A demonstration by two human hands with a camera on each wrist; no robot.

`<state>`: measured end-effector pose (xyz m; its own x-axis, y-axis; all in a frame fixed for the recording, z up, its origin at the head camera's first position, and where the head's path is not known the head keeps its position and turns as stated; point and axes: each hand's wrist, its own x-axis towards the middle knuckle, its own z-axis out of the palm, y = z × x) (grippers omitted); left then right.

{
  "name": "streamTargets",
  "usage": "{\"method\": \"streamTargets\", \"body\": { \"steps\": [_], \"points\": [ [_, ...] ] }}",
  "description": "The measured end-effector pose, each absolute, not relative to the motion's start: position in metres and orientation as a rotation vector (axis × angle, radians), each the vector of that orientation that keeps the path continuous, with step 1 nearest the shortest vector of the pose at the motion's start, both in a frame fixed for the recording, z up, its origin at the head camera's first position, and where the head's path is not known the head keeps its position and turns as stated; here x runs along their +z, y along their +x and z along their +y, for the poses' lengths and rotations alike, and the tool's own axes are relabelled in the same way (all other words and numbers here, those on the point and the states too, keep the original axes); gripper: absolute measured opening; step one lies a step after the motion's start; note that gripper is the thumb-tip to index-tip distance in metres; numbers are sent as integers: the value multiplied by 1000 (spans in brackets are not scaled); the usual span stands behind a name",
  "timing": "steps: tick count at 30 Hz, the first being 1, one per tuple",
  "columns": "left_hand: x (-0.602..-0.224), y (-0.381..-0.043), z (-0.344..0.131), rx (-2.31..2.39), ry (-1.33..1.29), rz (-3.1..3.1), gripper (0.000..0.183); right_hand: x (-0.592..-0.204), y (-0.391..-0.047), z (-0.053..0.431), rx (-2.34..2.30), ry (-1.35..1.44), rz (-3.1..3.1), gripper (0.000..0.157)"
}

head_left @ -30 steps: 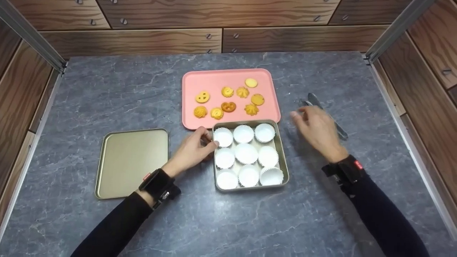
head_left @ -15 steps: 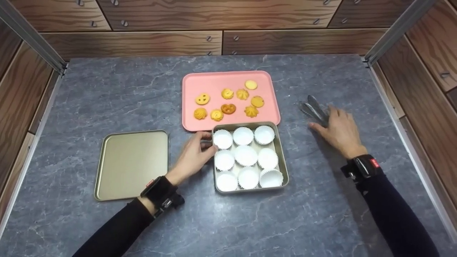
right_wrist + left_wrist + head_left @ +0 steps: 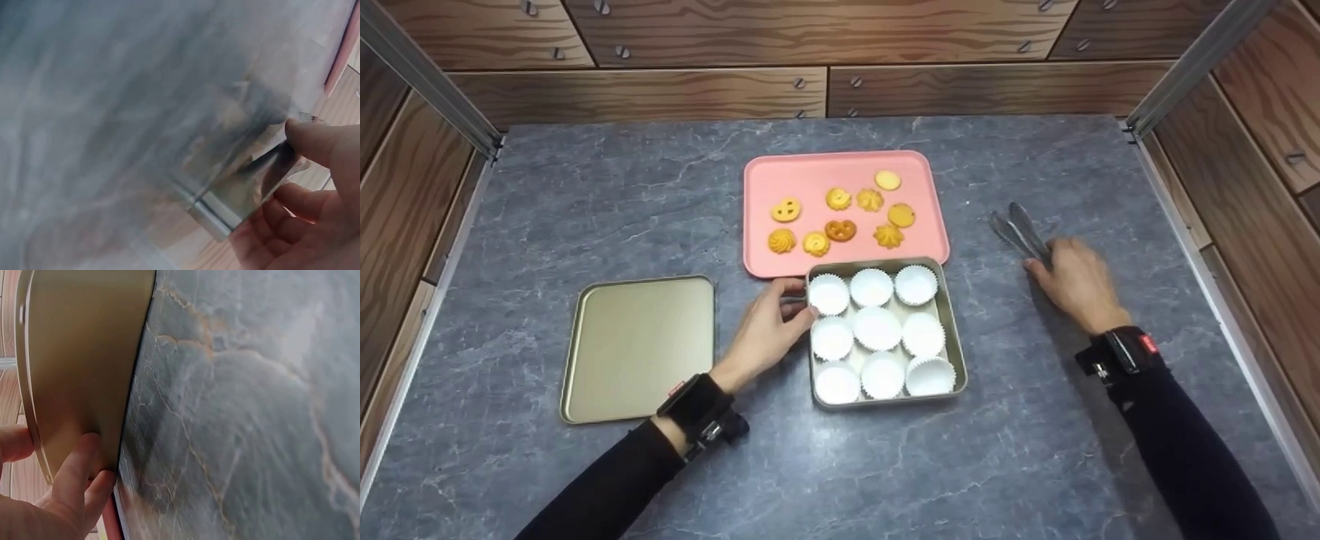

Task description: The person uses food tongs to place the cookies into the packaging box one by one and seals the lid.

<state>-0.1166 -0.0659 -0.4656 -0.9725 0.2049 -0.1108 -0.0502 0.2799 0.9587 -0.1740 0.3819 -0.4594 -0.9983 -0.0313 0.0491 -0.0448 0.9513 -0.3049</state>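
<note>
Where the right grip [image 3: 1078,283] pinches, tongs [image 3: 1029,228] jut forward.

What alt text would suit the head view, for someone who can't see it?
A person's left hand holds the side of a square tin with nine white paper cups inside, while the right hand grips tongs at a gray marbled table. Beyond the tin, a pink tray bears nine cookies; a metal lid lies to the left.

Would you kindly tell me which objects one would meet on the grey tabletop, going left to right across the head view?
Gold-coloured square metal lid → gold-coloured square metal tin holding white fluted paper cups → silver metal tongs. The pink rectangular tray is left out, as its span overlaps the tin's.
</note>
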Motion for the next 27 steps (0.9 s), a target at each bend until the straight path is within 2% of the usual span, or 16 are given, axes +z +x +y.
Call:
{"method": "streamTargets", "body": {
  "steps": [7,15,27],
  "points": [
    [-465,-116,-65,1771,136,2331,45,-444,-171,366,486,15,-3018,45],
    [-467,-116,-64,1754,134,2352,45,-425,-174,327,502,183,-2951,48],
    [-466,-116,-63,1754,114,2361,45,-411,-188,279,403,396,-3044,41]
  ]
}}
